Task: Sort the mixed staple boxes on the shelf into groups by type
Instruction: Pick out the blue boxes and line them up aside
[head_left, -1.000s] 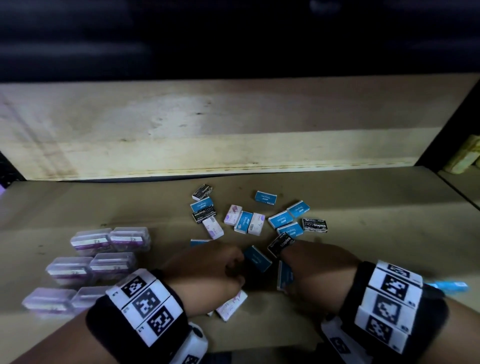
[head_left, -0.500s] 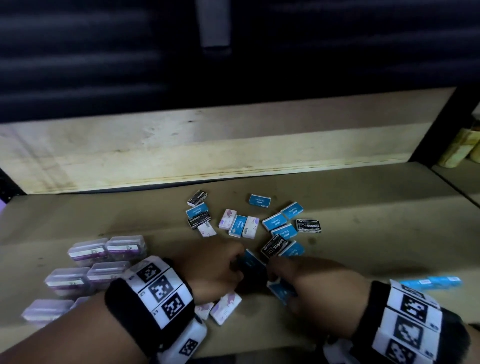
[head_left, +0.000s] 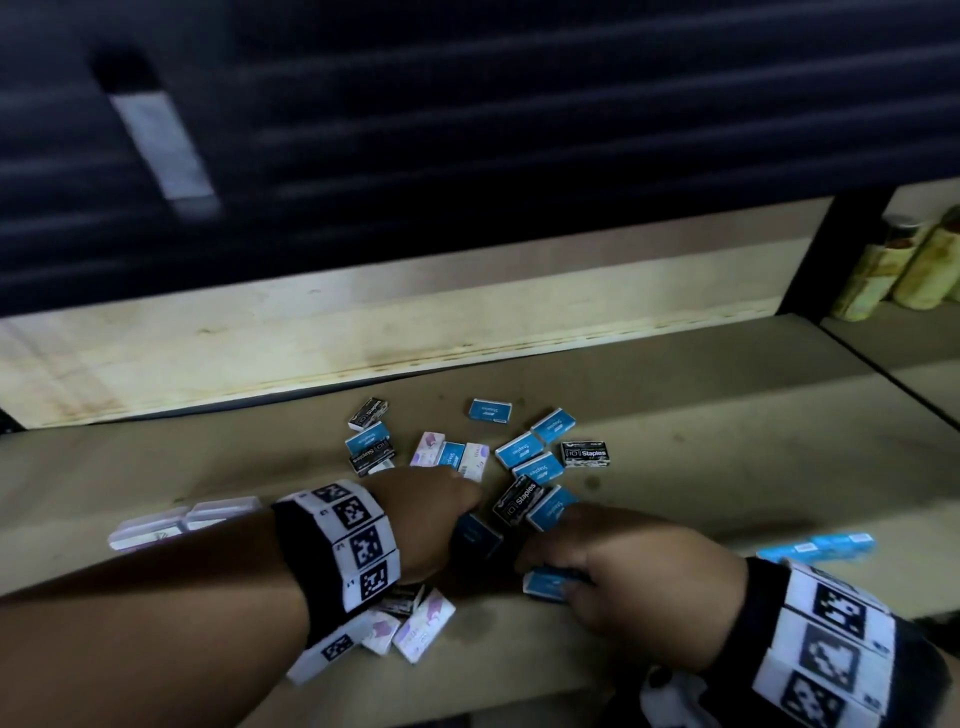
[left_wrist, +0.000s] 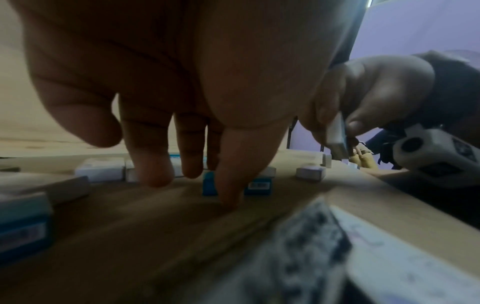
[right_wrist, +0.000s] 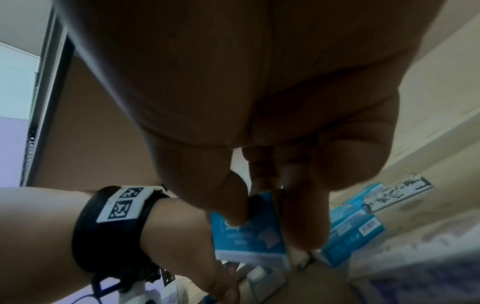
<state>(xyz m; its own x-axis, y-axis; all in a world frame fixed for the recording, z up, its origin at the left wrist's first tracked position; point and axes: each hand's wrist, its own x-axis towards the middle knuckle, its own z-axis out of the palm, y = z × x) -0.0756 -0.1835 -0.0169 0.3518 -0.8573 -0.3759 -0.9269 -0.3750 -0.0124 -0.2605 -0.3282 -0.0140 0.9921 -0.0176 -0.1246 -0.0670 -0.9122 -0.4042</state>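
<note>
Blue, black and white-purple staple boxes lie mixed on the wooden shelf (head_left: 727, 467). My right hand (head_left: 561, 577) pinches a blue box (head_left: 545, 584) between thumb and fingers near the front edge; the right wrist view shows that blue box (right_wrist: 249, 238) lifted off the shelf. My left hand (head_left: 457, 514) reaches down beside another blue box (head_left: 475, 535). In the left wrist view its fingers (left_wrist: 153, 172) hang straight, holding nothing, with the thumb tip on the shelf by a blue box (left_wrist: 209, 185). A black box (head_left: 519, 499) lies just beyond both hands.
Clear plastic boxes (head_left: 182, 519) sit grouped at the left. A row of blue boxes (head_left: 815, 545) lies at the right. White-purple boxes (head_left: 423, 626) lie under my left wrist. The wooden back board (head_left: 311, 353) and a dark post (head_left: 821, 249) bound the shelf.
My right hand has drawn back toward the front edge with the blue box pinched in it. My left hand has shifted forward toward the pile. The camera has tilted up.
</note>
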